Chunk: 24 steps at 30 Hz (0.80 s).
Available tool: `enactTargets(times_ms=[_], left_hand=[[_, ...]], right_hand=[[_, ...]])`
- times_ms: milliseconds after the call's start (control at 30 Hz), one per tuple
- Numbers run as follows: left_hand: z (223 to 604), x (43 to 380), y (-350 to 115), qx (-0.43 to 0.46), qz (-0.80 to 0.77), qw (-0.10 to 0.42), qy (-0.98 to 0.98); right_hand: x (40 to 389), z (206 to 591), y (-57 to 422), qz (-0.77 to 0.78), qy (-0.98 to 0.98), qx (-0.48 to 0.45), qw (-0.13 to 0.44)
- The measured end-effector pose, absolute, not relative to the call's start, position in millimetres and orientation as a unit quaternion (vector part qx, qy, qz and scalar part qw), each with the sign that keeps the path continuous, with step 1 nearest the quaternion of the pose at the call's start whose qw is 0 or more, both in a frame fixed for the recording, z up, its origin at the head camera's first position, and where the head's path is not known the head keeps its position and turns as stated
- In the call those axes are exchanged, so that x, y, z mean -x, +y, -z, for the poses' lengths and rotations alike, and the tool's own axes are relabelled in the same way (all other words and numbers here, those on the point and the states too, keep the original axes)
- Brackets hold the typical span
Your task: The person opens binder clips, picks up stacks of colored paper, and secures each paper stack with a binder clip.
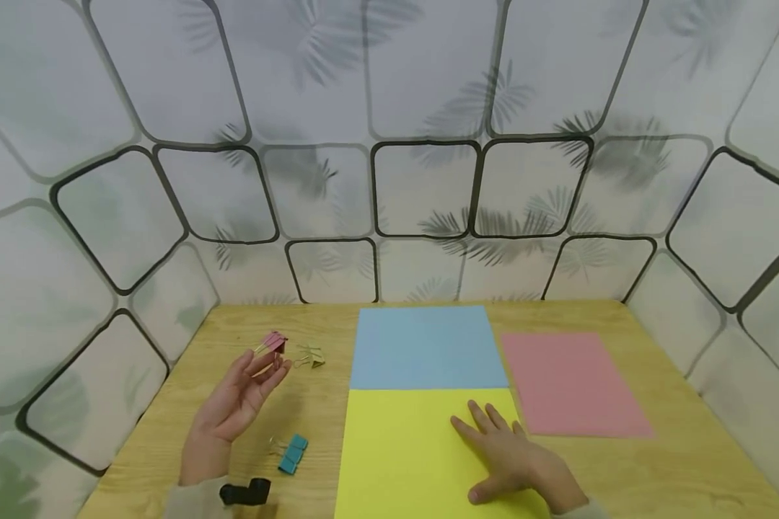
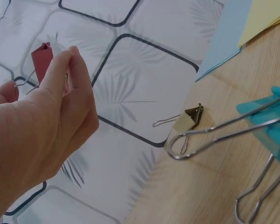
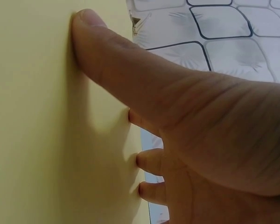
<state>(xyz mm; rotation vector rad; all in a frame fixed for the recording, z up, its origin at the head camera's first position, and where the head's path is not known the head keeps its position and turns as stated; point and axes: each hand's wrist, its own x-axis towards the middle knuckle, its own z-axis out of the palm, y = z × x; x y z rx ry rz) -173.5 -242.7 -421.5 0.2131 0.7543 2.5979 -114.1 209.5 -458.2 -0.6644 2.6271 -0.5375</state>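
My left hand point(image 1: 230, 404) is raised over the left of the table, palm turned up, and pinches a pink binder clip point(image 1: 275, 343) by its wire handle. In the left wrist view that clip point(image 2: 41, 63) stands up past the thumb, its lower part hidden by the fingers. A gold binder clip point(image 1: 314, 357) lies just beyond these fingertips, and a teal binder clip point(image 1: 293, 454) lies nearer me. My right hand point(image 1: 509, 458) rests on the yellow paper point(image 1: 396, 447), fingers spread and thumb out. From the right wrist, the thumb point(image 3: 116, 56) and fingertips meet the yellow sheet.
Behind the yellow paper, a blue sheet point(image 1: 428, 346) adjoins its far edge. A pink sheet point(image 1: 578, 386) lies to the right on the wooden table point(image 1: 675, 476). Patterned white walls point(image 1: 422, 187) stand at the back and both sides.
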Motion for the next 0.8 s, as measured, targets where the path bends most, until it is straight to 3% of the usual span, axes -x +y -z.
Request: enactTargets(times_ms=[800], left_hand=[[426, 183, -229, -0.135, -0.893, 0.256, 0.345]], right_hand=[[116, 458, 212, 0.211, 0.926, 0.243, 0.199]])
